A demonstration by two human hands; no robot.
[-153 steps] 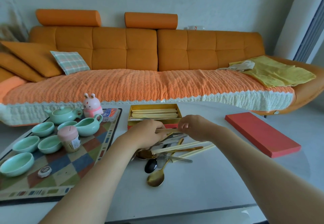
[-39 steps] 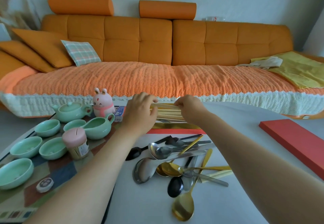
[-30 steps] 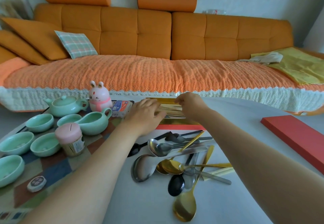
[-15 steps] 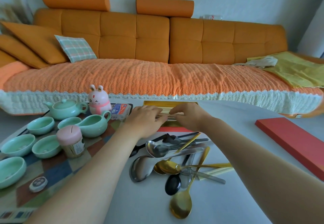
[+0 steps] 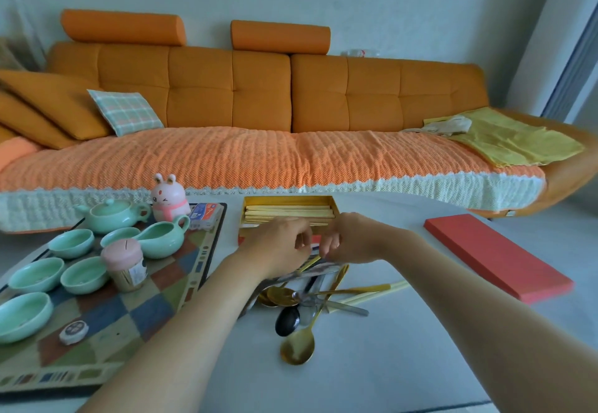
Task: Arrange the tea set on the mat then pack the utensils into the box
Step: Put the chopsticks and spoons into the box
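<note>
Open gold-lined box [image 5: 290, 200] at the far middle of the white desk [image 5: 372, 364], holding a row of pale chopsticks [image 5: 289, 211] laid left to right. Just near of the box, the left hand [image 5: 281, 247] and right hand [image 5: 349, 238] meet above the heap of utensils [image 5: 310, 296]; both are curled narrow, fingertips pinched toward each other on a slim gold handle [image 5: 309, 263] that slants down to the left between them. Which hand bears the handle cannot be told. Both forearms reach in from the near edge, the left from lower left, the right from lower right, wrists level and knuckles up. In the heap, a gold spoon [image 5: 297, 349] lies nearest, a black spoon [image 5: 287, 320] just beyond it, and pale chopsticks [image 5: 372, 294] project to the right. Left of the heap, the checked mat [image 5: 97, 341] carries a green teapot [image 5: 110, 217], a green pitcher [image 5: 161, 239], several green cups [image 5: 35, 278], a pink-lidded jar [image 5: 124, 265] and a pink rabbit figure [image 5: 170, 199]. The red lid [image 5: 495, 254] lies well apart at right. An orange sofa [image 5: 259, 105] spans the far side.
</note>
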